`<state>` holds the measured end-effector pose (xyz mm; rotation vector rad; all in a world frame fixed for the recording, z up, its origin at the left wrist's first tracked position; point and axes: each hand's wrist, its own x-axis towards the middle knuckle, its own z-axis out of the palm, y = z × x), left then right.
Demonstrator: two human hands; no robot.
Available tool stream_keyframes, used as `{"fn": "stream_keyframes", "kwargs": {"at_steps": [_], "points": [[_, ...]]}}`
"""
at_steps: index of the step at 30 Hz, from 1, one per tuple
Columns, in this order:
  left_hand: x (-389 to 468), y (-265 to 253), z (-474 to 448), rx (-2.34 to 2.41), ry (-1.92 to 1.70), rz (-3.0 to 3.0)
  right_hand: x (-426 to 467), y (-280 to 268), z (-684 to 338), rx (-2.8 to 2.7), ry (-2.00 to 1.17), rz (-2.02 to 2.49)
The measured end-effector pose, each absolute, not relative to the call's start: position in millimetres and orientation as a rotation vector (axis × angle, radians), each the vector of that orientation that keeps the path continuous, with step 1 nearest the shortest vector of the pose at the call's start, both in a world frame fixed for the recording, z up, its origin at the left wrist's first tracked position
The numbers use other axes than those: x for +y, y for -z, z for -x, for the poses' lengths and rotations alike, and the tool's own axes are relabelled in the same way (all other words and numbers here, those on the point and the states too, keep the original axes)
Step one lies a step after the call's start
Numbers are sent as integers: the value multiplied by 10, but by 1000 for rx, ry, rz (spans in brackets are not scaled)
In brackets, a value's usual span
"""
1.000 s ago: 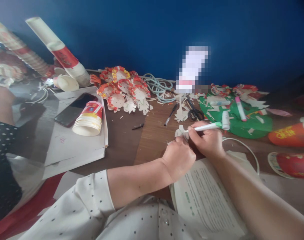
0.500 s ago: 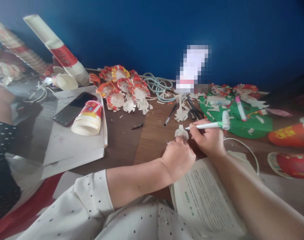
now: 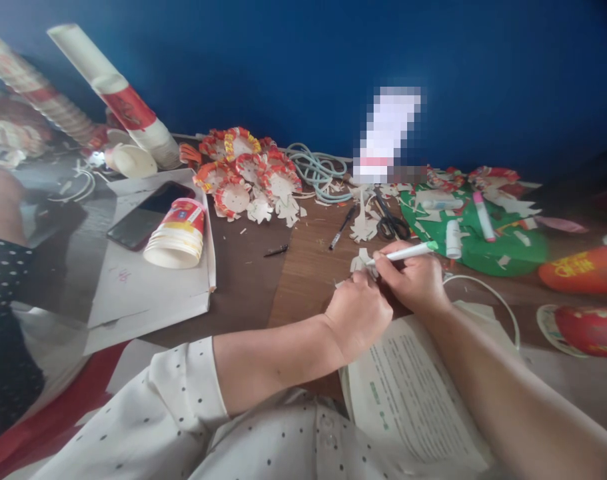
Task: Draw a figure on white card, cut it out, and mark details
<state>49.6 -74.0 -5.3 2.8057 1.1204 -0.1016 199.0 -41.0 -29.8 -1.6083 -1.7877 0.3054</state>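
Observation:
My right hand is closed around a white marker pen with a green end. The marker's tip meets a small white paper cutout on the wooden table. With curled fingers, my left hand grips the near edge of that cutout; its fingertips are partly hidden. Just beyond lies another paper cutout, between a black pen and black scissors. A printed booklet lies beneath my right forearm.
Left, a stack of paper cups and a phone lie on a flat white box. Behind are red-and-white paper crafts and a coiled cable. A green sheet holds a pink-capped marker. Another person's dark dotted clothing shows at left.
The marker's tip has moved left and down onto the cutout, and the marker has shifted slightly left in my right hand. My left hand stays almost where it was.

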Motion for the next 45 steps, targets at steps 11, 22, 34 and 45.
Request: {"fn": "stream_keyframes", "kwargs": {"at_steps": [11, 22, 34, 45], "points": [[-749, 65, -491, 1139, 77, -2842, -415, 276, -1979, -1790, -321, 1622], [-746, 72, -488, 1117, 77, -2831, -408, 287, -1987, -1801, -328, 1630], [-748, 76, -492, 1118, 49, -2802, -399, 302, -1991, -1794, -323, 1660], [-742, 46, -484, 1103, 68, -2809, -384, 302, -1984, -1781, -323, 1679]]}}
